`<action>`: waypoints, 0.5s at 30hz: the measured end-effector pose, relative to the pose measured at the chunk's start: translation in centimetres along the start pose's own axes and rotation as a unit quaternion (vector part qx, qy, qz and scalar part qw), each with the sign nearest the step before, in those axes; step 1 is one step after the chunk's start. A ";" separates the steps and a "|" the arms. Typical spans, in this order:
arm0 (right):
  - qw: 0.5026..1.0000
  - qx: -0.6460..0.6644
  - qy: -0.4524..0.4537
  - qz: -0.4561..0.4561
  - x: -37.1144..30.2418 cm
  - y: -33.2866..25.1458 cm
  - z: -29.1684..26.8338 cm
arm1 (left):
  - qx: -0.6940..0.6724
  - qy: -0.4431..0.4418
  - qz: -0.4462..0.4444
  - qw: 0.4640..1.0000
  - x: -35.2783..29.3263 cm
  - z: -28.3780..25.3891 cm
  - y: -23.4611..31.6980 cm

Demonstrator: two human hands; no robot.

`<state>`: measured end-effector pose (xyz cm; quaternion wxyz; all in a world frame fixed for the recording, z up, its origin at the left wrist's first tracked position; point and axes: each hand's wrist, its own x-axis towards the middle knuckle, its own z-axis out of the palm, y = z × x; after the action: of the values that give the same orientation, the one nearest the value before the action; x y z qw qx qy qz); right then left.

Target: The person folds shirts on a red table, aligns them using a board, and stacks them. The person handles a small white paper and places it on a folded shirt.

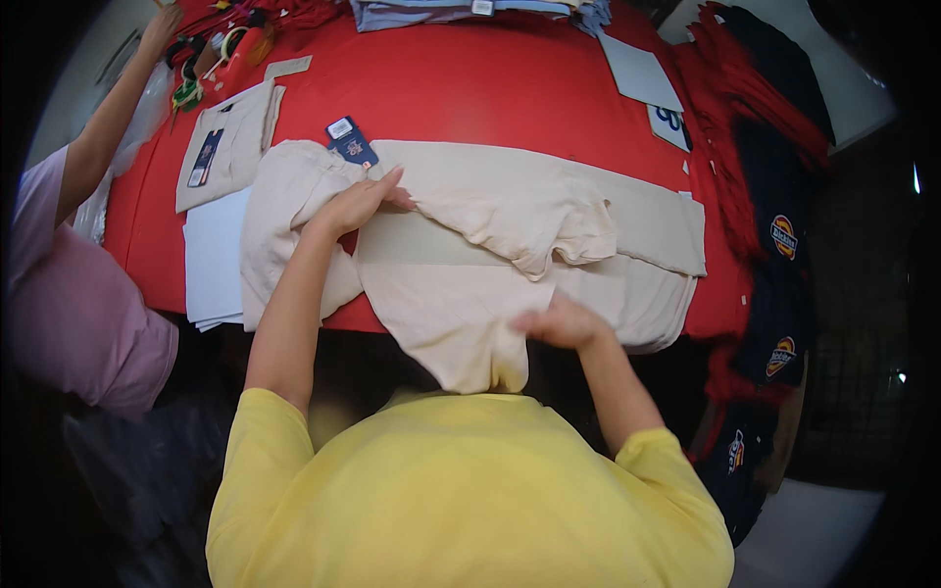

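A beige cloth garment (647, 211) lies spread on the red-covered table in front of me, partly folded over itself, its near part hanging over the edge toward my yellow shirt. My left hand (363, 204) rests on its left part with the fingers stretched out. My right hand (564, 321) is at the near, hanging part of the cloth; its fingers are smeared by motion, so I cannot tell whether they grip it. A dark blue hang tag (351, 144) lies just beyond my left hand. Bunched beige cloth (284, 225) sits left of that hand.
At the left, a folded beige garment with a dark tag (204, 159) lies by white sheets (216, 255). Behind it are a red tape dispenser (240, 64) and scissors (186, 95). Folded blue clothes (421, 14) lie far back, white cards (639, 71) right. A co-worker's arm (110, 127) reaches in.
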<state>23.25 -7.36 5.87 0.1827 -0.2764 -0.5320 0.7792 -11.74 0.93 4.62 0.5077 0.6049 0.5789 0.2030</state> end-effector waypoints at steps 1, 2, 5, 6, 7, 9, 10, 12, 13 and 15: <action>0.992 0.113 0.022 -0.047 1.8 -1.4 -2.0 | -0.027 -0.006 -0.001 1.000 0.7 0.2 0.4; 0.926 0.358 0.051 -0.111 4.7 -4.6 -2.2 | -0.079 0.023 -0.027 0.996 1.0 0.6 0.6; 0.932 0.258 0.156 -0.200 5.9 -9.9 -3.1 | -0.077 0.071 -0.064 0.992 1.3 1.0 0.9; 0.941 0.195 0.202 -0.189 5.8 -10.1 -3.4 | 0.030 0.066 -0.052 0.996 1.3 0.2 0.2; 0.957 0.034 0.229 -0.176 4.2 -9.0 -3.1 | 0.131 0.057 -0.037 0.989 1.4 0.3 -0.7; 0.887 -0.325 0.318 -0.077 -0.9 -6.2 -1.8 | 0.165 0.168 0.076 0.969 1.2 2.4 -2.4; 0.787 -0.449 0.412 -0.090 -3.3 -3.3 -1.4 | 0.182 0.209 0.094 0.956 1.6 3.5 -2.4; 0.587 -0.587 0.557 -0.008 -7.2 2.2 -0.5 | 0.250 0.280 0.185 0.908 1.8 5.5 -1.8; 0.541 -0.580 0.608 0.028 -8.6 4.5 -0.7 | 0.283 0.320 0.227 0.875 1.7 5.8 -1.2; 0.490 -0.580 0.650 0.015 -11.4 8.7 -3.0 | 0.327 0.318 0.162 0.875 2.0 6.8 0.7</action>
<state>34.11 -14.93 -0.37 0.2632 -0.7562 -0.5900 -0.1038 -5.23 0.29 1.84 0.0298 0.7243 0.6366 0.2632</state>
